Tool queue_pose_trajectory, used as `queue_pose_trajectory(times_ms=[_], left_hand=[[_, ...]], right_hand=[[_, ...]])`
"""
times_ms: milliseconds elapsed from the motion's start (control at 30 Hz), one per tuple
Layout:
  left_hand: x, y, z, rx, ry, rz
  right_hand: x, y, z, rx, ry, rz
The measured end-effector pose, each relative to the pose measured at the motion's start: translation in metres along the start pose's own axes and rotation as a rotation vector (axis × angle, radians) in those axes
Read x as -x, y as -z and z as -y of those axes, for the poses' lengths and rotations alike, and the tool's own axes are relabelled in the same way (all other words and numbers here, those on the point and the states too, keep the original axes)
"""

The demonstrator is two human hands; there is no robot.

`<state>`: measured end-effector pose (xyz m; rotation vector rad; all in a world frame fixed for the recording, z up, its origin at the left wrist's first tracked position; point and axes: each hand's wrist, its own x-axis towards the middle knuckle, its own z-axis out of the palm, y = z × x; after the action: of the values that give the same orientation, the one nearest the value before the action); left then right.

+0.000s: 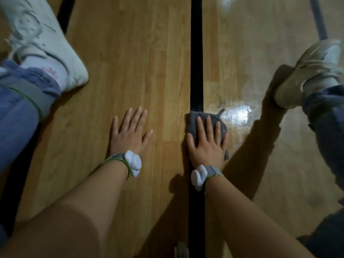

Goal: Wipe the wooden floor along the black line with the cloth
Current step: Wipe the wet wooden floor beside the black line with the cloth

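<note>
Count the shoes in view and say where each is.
2. The left shoe is at the upper left, left of the black line; the right shoe is at the right, beyond the cloth under the right hand. No others show.

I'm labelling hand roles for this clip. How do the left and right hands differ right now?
The left hand lies flat on the bare wooden floor; the right hand presses on the grey cloth. The left hand is clear of the black line; the right hand overlaps it. Both are open, palm down.
</note>
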<state>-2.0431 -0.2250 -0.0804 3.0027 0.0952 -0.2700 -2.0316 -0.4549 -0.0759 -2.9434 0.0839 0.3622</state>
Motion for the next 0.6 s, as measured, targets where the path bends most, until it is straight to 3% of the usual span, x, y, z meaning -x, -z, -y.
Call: queue_pose_trajectory(times_ms=[333,600], left_hand=[[-0.01,0.015,-0.005,0.005,0.055,0.234],[-0.005,0.017,-0.007,0.013,0.044,0.269]], right_hand=[[-0.009,0.017,-0.009,-0.007,-0.033,0.189],[-0.007,0.015,-0.012,-0.015,-0.025,0.221]])
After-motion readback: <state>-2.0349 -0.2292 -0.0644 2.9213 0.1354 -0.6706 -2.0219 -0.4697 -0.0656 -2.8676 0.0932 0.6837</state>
